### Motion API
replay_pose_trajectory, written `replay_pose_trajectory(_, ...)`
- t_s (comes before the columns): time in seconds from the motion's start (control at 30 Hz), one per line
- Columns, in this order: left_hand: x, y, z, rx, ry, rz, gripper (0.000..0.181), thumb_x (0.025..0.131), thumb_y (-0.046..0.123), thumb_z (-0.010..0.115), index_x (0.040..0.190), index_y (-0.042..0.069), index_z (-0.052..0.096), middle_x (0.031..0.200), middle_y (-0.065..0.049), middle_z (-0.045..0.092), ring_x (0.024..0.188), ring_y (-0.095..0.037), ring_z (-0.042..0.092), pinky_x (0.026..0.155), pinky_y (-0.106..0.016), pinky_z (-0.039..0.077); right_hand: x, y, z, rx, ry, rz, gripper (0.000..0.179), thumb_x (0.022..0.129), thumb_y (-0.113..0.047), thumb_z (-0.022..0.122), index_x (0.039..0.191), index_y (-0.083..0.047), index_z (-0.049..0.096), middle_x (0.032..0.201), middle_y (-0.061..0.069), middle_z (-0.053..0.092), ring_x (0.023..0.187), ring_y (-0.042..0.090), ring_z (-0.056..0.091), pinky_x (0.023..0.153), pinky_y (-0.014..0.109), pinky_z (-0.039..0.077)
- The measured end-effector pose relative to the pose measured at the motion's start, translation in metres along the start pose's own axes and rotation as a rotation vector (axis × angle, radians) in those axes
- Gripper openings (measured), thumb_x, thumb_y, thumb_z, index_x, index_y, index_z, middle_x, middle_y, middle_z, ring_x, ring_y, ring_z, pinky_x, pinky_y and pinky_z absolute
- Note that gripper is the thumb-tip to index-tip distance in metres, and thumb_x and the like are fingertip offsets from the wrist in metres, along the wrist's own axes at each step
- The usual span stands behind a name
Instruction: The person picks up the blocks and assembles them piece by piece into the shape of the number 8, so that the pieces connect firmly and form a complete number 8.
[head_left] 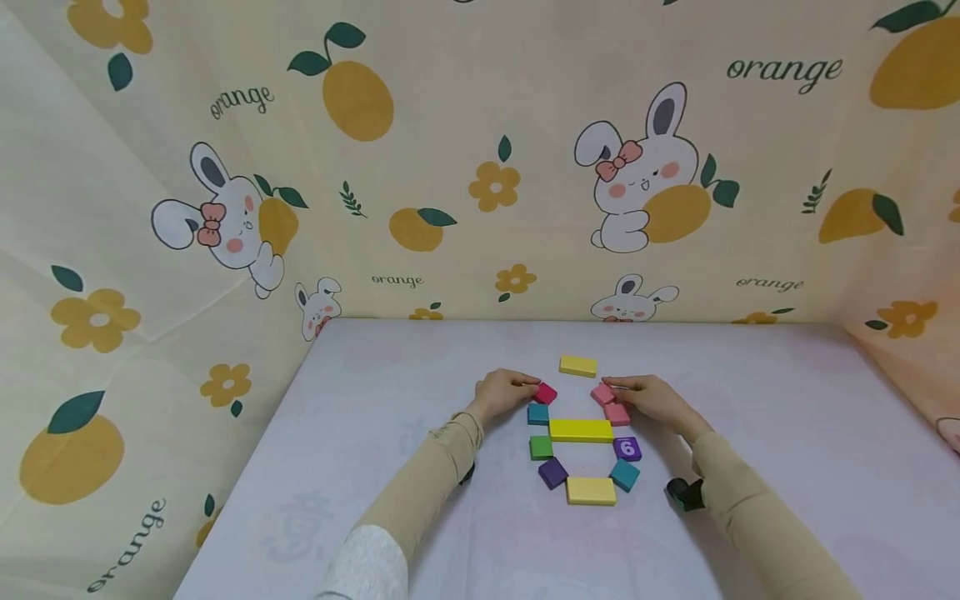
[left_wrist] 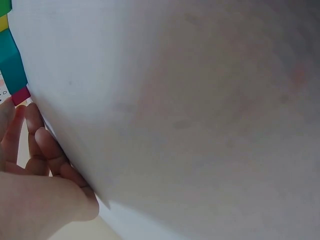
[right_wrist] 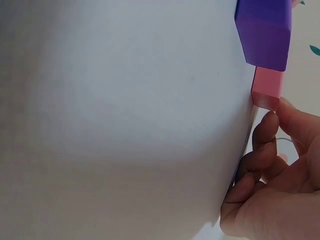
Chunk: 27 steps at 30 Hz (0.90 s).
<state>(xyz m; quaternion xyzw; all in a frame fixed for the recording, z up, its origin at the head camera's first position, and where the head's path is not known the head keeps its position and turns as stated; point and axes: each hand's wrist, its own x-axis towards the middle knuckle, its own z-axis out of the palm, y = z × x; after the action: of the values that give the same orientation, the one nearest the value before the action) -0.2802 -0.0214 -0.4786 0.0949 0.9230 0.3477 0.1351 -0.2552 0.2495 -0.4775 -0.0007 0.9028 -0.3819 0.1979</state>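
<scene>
Colored blocks lie in a ring-like outline on the table. At its upper left, my left hand [head_left: 504, 393] pinches a red block [head_left: 545, 393] by its outer edge with the fingertips; that block shows small in the left wrist view. On the opposite side my right hand [head_left: 654, 398] has its thumb and forefinger at the upper pink block [head_left: 603, 394], gripping its outer side. A second pink block [head_left: 617, 414] lies just below, close to the thumb. In the right wrist view the curled fingers [right_wrist: 265, 127] partly hide the hold.
A long yellow block [head_left: 581, 431] crosses the middle. Pale yellow blocks lie at top [head_left: 577, 366] and bottom [head_left: 591, 491]. Down the left are teal [head_left: 537, 414], green [head_left: 541, 448] and dark purple [head_left: 553, 473] blocks; a purple block marked 6 [head_left: 627, 449] and teal block [head_left: 625, 475] sit right.
</scene>
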Motion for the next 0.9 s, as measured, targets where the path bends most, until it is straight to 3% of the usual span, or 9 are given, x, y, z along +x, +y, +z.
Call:
replay_pose_trajectory(0.43,0.0028,-0.0016,0.0018,-0.002,-0.006,-0.003,0.027,0.09,0.039,0.057,0.113,0.029,0.068,0.118,0.006,0.066,0.114,-0.018,0.053,0.091,-0.04,0.031,-0.0028,0.0012,-0.0021,0.041,-0.013,-0.013,0.049,0.098,-0.033,0.041,0.144,-0.017,0.033,0.143,0.025,0.036,0.125,0.041,0.033,0.103,0.062,0.029)
replay_pose_trajectory(0.63,0.0031,-0.0023,0.002,-0.004,-0.005,-0.001,0.026,0.09,0.039,0.058,0.112,0.028,0.069,0.116,0.005,0.067,0.112,-0.017,0.053,0.089,-0.039,0.031,-0.0055,0.0038,-0.0027,0.045,0.014,-0.012,0.051,0.096,-0.034,0.047,0.141,-0.012,0.04,0.126,0.025,0.048,0.112,0.035,0.04,0.098,0.053,0.038)
replay_pose_trajectory(0.73,0.0034,-0.0034,0.0019,-0.012,-0.001,0.0,0.026,0.09,0.039,0.057,0.11,0.029,0.069,0.115,0.005,0.067,0.112,-0.017,0.053,0.091,-0.04,0.031,-0.0047,0.0042,-0.0014,0.029,0.014,-0.018,0.049,0.095,-0.035,0.049,0.137,-0.009,0.046,0.131,0.023,0.048,0.11,0.033,0.043,0.093,0.049,0.042)
replay_pose_trajectory(0.9,0.0032,-0.004,0.0013,-0.021,-0.004,0.009,0.025,0.091,0.039,0.056,0.109,0.028,0.07,0.115,0.005,0.067,0.113,-0.018,0.053,0.094,-0.042,0.031,-0.0027,0.0042,0.0004,0.013,0.016,-0.01,0.047,0.095,-0.034,0.049,0.135,-0.008,0.048,0.125,0.022,0.052,0.103,0.029,0.045,0.084,0.038,0.043)
